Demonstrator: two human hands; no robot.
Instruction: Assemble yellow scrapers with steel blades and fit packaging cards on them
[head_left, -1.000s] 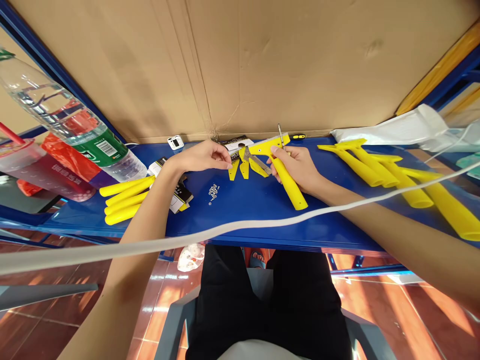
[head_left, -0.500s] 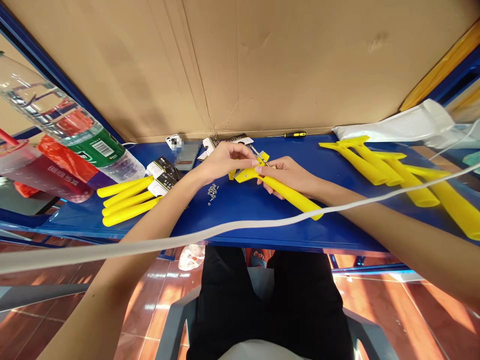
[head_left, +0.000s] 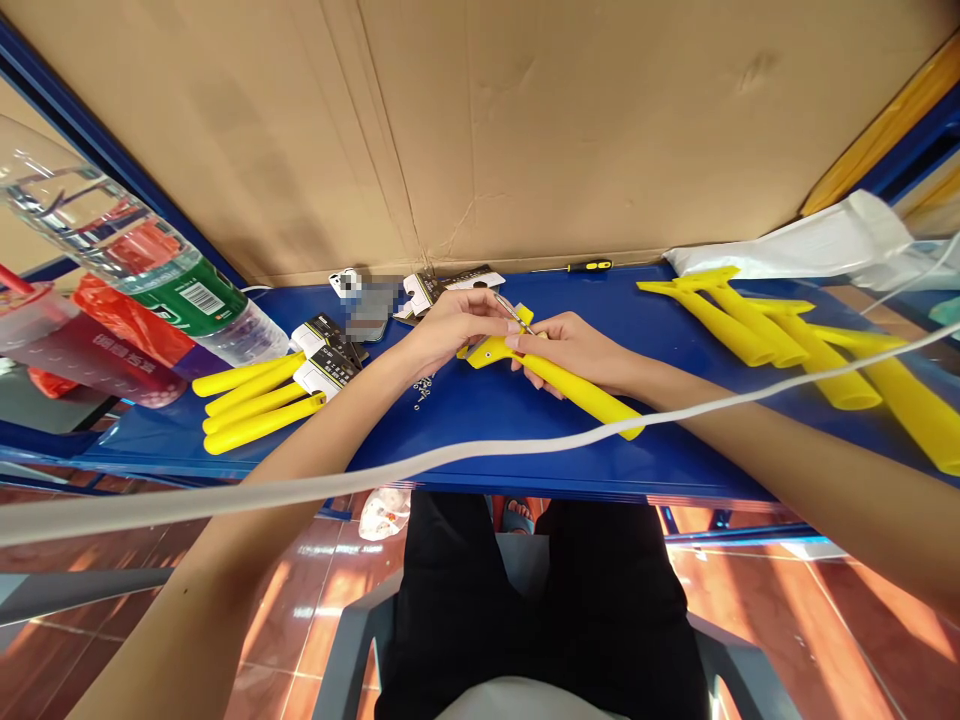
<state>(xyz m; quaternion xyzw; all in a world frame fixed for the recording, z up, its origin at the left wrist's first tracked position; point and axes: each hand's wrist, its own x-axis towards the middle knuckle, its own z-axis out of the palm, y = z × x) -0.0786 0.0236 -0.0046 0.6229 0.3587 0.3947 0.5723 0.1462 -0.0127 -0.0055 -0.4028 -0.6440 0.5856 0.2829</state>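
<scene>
In the middle of the table, my right hand (head_left: 559,345) is closed around the neck of a yellow scraper (head_left: 592,395), whose handle slants down to the right. My left hand (head_left: 469,325) has its thumb and fingers closed at the scraper's wide head. A thin metal piece (head_left: 514,313) lies slantwise between my two hands; which hand bears it I cannot tell. On the table below my left wrist is a small heap of screws and nuts (head_left: 423,390).
Several yellow handles with card labels (head_left: 259,400) lie left, beside a water bottle (head_left: 195,295) and a red drink cup (head_left: 97,345). More yellow scraper bodies (head_left: 780,330) lie right. A screwdriver (head_left: 591,266) lies by the cardboard wall (head_left: 570,130). A white cable (head_left: 420,465) crosses in front.
The scraper's head has turned slightly, showing more of its flat face. My left fingers have shifted a little at the head, while my right hand keeps its hold.
</scene>
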